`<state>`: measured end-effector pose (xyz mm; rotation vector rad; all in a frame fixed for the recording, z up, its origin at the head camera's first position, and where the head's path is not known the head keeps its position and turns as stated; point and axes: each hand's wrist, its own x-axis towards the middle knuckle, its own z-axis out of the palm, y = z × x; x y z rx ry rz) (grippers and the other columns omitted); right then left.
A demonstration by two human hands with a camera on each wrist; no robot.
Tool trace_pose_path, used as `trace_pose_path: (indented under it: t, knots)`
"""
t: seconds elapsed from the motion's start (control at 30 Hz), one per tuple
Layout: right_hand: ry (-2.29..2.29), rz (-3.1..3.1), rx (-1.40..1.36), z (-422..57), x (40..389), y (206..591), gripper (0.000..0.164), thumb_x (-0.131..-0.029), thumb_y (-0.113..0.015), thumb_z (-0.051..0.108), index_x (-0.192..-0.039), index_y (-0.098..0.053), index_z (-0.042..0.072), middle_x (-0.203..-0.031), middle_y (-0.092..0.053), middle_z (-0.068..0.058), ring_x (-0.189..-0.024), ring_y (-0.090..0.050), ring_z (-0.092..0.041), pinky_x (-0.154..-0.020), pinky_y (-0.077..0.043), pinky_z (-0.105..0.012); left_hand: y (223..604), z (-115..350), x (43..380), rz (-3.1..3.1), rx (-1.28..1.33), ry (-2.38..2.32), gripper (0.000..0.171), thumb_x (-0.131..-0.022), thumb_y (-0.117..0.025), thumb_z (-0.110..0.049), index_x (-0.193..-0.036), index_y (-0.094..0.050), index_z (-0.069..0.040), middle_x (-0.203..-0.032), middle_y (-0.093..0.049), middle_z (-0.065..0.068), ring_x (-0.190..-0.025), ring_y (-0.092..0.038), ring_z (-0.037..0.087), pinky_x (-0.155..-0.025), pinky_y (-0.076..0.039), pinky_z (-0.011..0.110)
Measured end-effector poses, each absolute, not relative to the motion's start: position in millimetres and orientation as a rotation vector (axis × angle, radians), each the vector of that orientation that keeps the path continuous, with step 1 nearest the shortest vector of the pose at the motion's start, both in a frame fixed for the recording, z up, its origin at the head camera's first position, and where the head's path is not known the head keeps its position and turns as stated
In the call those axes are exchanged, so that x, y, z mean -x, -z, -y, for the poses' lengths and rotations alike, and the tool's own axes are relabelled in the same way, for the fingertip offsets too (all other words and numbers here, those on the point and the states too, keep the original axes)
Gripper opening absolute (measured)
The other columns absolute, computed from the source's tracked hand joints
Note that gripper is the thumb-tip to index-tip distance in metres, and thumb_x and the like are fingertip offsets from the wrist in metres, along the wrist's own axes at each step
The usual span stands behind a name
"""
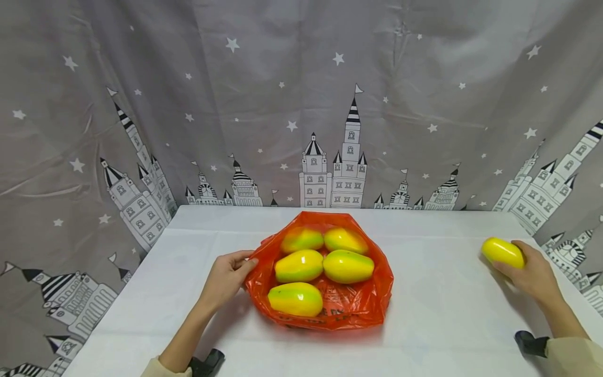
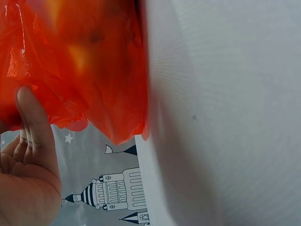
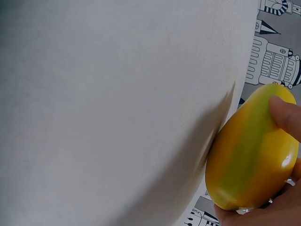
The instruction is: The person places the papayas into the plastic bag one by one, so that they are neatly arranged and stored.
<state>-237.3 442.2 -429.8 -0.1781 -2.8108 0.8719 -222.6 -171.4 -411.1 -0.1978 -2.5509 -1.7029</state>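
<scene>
A red plastic bag [image 1: 355, 306] lies open-mouthed in the middle of the table, with several glossy yellow-green papayas [image 1: 296, 299] inside. My left hand [image 1: 228, 280] pinches the left edge of its mouth between thumb and fingers. From the left wrist view, the bag's thin side [image 2: 113, 94] bulges, and the fruit shows blurred through it. Far off to the right, my right hand [image 1: 534, 272] grips another papaya [image 1: 503, 252]. The right wrist view has this papaya [image 3: 249, 155] close by the table's edge, thumb on top and fingers underneath.
A white cloth covers the table [image 1: 438, 293]. Behind and beside it hangs a grey curtain [image 1: 264, 68] printed with castles and stars. Black wrist mounts [image 1: 529, 343] stick out near both sleeves.
</scene>
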Motion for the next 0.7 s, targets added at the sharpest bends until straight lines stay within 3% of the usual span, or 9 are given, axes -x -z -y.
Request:
trace_pose_path:
  t: [0.7]
  knots:
    - [-0.896, 2.857, 0.174, -437.8, 234.7, 427.9, 0.073, -0.099, -0.058, 0.022, -0.143, -0.019, -0.019, -0.129, -0.032, -0.044, -0.105, -0.039, -0.056, -0.086, -0.033, -0.068, 409.6, 171.2, 221.2, 2.565, 0.174, 1.69, 0.028, -0.098, -0.058, -0.01, -0.121, -0.065, 0.005, -0.076, -0.068, 0.009, -0.055, -0.06, 0.024, -0.055, -0.054, 0.027]
